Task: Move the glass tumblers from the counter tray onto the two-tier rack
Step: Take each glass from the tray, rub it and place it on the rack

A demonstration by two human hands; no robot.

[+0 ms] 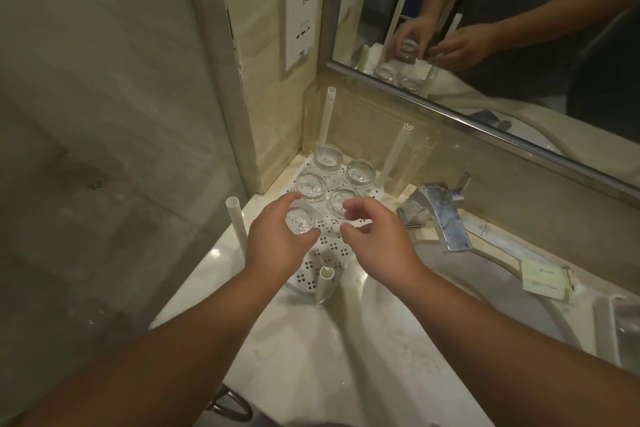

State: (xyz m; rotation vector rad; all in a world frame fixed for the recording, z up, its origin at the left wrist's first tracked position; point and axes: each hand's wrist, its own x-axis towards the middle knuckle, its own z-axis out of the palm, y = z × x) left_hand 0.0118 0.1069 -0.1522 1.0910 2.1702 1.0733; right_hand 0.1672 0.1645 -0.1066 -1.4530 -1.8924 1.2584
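A white perforated rack shelf (329,248) with upright white posts stands in the counter corner. Several clear glass tumblers stand upside down on it: one at the back (327,158), one at the right (360,174), one in the middle (310,186) and one nearer me (341,202). My left hand (277,239) grips another upside-down tumbler (300,220) at the shelf's left front. My right hand (377,236) hovers just right of it, fingers loosely curled, holding nothing, close to the near tumbler.
Rack posts rise at the front left (237,222), front (323,282), back left (327,114) and back right (396,152). A chrome faucet (446,215) and basin (485,305) lie to the right, with paper sachets (543,279). A mirror (502,28) and glass partition (104,149) bound the corner.
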